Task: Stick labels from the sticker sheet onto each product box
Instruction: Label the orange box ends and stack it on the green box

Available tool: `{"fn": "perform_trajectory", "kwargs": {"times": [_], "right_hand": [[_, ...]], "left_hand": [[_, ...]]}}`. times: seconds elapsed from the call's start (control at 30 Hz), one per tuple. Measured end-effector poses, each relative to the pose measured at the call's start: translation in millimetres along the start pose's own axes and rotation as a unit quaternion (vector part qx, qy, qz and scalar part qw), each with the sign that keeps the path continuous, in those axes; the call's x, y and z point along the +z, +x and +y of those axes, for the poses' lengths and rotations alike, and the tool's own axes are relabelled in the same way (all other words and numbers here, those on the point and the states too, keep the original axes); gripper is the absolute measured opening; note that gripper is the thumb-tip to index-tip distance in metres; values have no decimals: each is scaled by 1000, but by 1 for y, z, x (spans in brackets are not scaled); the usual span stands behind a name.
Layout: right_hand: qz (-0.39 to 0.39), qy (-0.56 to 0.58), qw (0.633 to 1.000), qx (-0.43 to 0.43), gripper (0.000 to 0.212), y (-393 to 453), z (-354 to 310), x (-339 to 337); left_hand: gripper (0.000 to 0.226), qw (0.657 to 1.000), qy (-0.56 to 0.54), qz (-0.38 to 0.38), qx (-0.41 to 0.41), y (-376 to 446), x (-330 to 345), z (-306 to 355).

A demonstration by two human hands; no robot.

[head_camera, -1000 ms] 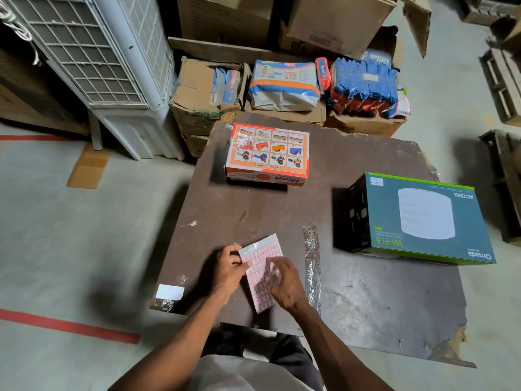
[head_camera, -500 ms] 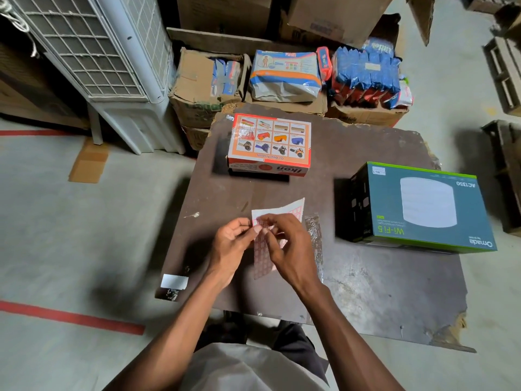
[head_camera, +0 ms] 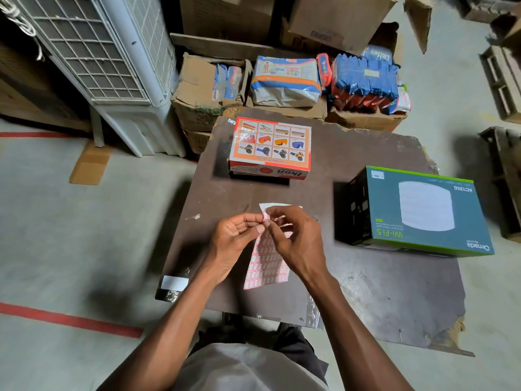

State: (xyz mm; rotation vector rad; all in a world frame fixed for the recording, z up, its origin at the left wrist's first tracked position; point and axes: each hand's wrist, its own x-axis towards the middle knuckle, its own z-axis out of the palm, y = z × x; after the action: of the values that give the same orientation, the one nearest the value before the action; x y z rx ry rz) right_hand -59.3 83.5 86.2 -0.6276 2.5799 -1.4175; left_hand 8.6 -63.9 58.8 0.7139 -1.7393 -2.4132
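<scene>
We see our left hand [head_camera: 236, 239] and right hand [head_camera: 293, 239] both pinching the thin, flexible red-gridded sticker sheet [head_camera: 267, 263] at its far edge, above the scuffed dark table [head_camera: 380, 292], near side

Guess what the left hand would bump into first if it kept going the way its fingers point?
Probably the right hand: the left hand points at it across the sticker sheet both pinch.

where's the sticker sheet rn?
Head view, lower centre: the sticker sheet is held above the near part of the table, pinched at its top between the left hand and right hand.
</scene>
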Motion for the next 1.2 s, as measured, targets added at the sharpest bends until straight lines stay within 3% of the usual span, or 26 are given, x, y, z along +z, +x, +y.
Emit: {"fn": "perform_trajectory", "kwargs": {"times": [0.17,0.43,0.77,0.97,1.2], "right_hand": [[-11,17,1000,14,9,2,-3,-3],[-28,8,1000,2,14,4,-2,-6],[-34,-18,998,-50,16,5,-4,-9],[-21,-5,999,-38,16,6,-3,-8],[-12,26,1000,-8,13,8,0,-5]], "left_hand": [[14,1000,10,19,3,1,3,2],[6,999,25,18,7,4,1,4],[18,993,106,-2,43,4,-3,13],[7,986,153,-18,62,7,-6,13],[8,989,130,-11,73,7,0,10]]}}
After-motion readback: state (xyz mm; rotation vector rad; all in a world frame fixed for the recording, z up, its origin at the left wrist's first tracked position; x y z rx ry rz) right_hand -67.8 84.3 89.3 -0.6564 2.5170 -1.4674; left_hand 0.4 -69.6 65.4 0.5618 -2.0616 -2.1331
